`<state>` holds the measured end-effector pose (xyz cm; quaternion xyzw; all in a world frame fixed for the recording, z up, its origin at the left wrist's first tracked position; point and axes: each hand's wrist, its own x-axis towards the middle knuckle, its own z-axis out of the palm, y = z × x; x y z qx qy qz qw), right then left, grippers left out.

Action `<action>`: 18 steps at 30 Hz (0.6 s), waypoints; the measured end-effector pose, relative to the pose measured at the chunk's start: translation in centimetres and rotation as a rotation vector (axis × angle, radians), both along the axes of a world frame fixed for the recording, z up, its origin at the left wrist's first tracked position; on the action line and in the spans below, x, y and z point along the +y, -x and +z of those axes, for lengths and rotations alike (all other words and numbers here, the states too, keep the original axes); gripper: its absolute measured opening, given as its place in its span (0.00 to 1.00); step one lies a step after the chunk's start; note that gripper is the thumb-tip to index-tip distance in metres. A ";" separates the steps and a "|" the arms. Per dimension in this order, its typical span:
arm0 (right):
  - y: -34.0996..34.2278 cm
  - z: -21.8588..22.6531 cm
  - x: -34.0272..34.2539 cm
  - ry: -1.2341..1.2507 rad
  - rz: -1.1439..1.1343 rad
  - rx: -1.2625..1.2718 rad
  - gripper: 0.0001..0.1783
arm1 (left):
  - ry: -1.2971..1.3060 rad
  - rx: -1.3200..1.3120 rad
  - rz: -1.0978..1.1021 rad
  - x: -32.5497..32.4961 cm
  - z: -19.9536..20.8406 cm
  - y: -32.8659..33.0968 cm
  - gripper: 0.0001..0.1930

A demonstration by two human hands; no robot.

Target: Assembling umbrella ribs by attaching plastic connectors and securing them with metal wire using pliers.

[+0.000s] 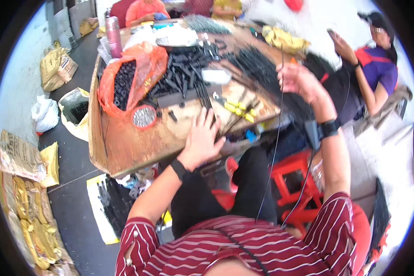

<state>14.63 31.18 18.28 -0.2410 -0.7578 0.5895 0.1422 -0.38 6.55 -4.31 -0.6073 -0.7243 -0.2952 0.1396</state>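
Observation:
My left hand (200, 140) lies with its fingers spread on the near edge of the wooden table, over the lower end of a bundle of thin black rods (203, 95). Raised to the right of the table, my right hand (301, 83) has its fingers curled closed at a long thin dark strand (277, 133). That strand runs above the fingers and down toward my lap; whether it is a rod or a wire is too fine to tell. Yellow-handled tools (240, 110) lie between my hands. A small black piece (172, 116) rests left of my left hand.
Black plastic parts (181, 69) are heaped on the table (124, 149) beside an orange bag (106, 99) of dark pieces. A round tub of small metal pieces (144, 116) and a pink bottle (113, 37) stand there. A red stool (294, 179) is below; a person (377, 69) sits right.

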 end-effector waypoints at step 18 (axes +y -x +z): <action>15.1 7.3 8.1 -0.201 0.227 0.130 0.16 | 0.078 -0.115 -0.009 -0.1 1.1 -0.3 0.35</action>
